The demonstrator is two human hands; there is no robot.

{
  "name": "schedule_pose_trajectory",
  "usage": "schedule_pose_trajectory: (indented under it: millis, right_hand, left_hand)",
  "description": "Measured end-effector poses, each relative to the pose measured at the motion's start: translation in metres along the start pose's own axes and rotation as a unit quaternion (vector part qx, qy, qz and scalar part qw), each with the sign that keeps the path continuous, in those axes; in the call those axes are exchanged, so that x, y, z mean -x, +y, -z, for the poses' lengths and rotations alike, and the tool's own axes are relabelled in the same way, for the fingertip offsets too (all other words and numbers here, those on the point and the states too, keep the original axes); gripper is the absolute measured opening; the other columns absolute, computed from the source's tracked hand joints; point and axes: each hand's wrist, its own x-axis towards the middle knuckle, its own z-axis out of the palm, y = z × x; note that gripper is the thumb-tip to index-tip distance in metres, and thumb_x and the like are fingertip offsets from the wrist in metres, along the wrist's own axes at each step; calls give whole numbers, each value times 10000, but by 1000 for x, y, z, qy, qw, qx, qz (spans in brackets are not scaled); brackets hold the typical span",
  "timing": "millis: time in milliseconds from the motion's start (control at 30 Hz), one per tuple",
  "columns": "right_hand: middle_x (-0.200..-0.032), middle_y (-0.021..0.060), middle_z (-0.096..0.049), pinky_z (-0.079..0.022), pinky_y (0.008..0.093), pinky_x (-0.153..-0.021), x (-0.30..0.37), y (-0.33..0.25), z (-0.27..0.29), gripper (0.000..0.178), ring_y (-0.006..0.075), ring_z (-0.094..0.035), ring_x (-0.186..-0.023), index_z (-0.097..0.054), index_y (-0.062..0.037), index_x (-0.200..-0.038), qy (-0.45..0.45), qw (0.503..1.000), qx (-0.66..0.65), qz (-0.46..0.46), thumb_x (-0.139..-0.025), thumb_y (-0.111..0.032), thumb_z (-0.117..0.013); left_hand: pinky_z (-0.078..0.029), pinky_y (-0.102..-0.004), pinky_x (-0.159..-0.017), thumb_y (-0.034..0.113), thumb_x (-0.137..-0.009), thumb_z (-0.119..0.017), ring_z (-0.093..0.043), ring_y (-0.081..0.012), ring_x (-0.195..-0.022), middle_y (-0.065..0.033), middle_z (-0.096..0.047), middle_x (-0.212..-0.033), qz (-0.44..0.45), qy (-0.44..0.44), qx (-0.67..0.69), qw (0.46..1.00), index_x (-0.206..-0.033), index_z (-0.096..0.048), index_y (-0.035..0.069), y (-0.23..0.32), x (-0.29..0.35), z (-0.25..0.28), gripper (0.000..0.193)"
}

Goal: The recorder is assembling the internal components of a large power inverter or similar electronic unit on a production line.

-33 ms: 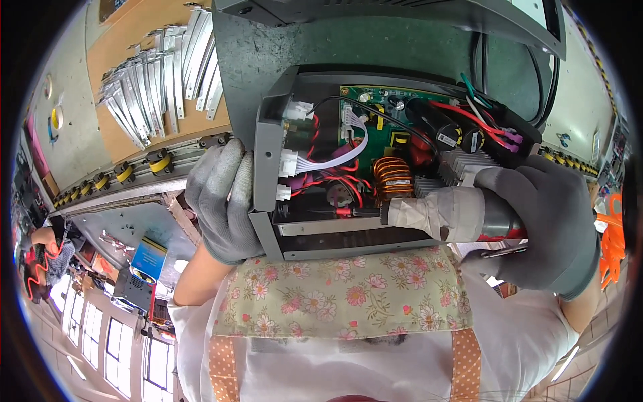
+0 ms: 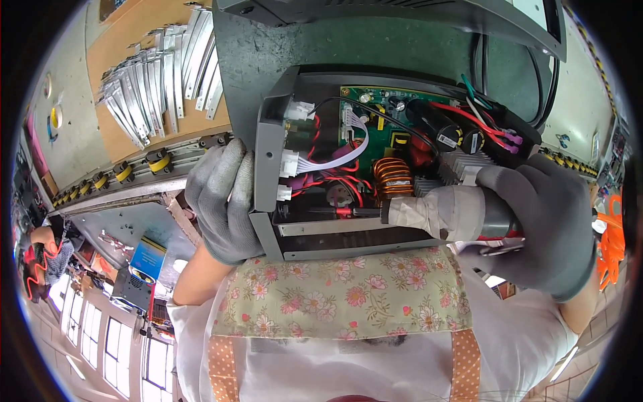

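Observation:
An open dark grey metal casing (image 2: 269,154) lies in front of me, its inside facing up. My left hand (image 2: 224,201), in a grey glove, is closed around the casing's left end. In my gloved right hand (image 2: 546,221) is a power screwdriver (image 2: 439,213), its front wrapped in pale tape. The screwdriver lies across the near side of the casing, its shaft pointing left toward the end wall. Inside sit a green circuit board (image 2: 382,137), a copper coil (image 2: 392,177), a metal heat sink (image 2: 462,164), and red and white wires. The bit's tip is hard to make out.
Flat metal strips (image 2: 151,87) lie in a pile on brown board at the far left. A roller track (image 2: 124,171) runs beside the bench. Another dark grey cover (image 2: 402,17) stands at the back. Black cables (image 2: 552,87) hang behind on the right.
My right hand has shifted very slightly left, and its lower fingers are blurred now. Otherwise the hands, casing and screwdriver look the same.

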Motion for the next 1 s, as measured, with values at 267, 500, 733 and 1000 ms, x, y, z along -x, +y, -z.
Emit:
schedule_pose_trajectory:
  millis: [267,500,733,1000]
  right_hand:
    - [-745,106,-662,-494,363,-594,-3,6,-3,693,285,-607,-601,-655,9,-989,-32,997,-72,3,-451,-371,-870]
    - [-725,124,-654,-471,368,-585,-3,1,-5,765,298,-591,-580,-657,8,-1018,-37,999,-28,-8,-454,-470,-854]
    - [-675,86,-642,-451,368,-564,-13,-3,-6,820,273,-584,-569,-675,-19,-1083,-71,997,13,-28,-440,-498,-846]
    - [-687,101,-658,-510,342,-557,-14,-10,-10,750,268,-650,-591,-680,-44,-1090,-17,999,1,-34,-465,-406,-880]
  left_hand:
    - [-498,-435,-866,182,-818,-647,-581,-350,-1033,-238,-591,-1168,-20,18,39,999,-1118,-586,-100,-6,-5,-4,416]
    - [-498,-409,-814,175,-788,-660,-609,-334,-969,-243,-590,-1149,-28,7,86,996,-1101,-583,-106,-9,-3,-5,427]
    - [-495,-379,-764,160,-782,-651,-631,-304,-869,-248,-606,-1104,-22,40,73,996,-1071,-593,-109,-7,-3,-11,399]
    - [-475,-380,-788,199,-814,-644,-620,-292,-903,-233,-613,-1099,-42,128,39,990,-1064,-598,-101,-8,7,-29,393]
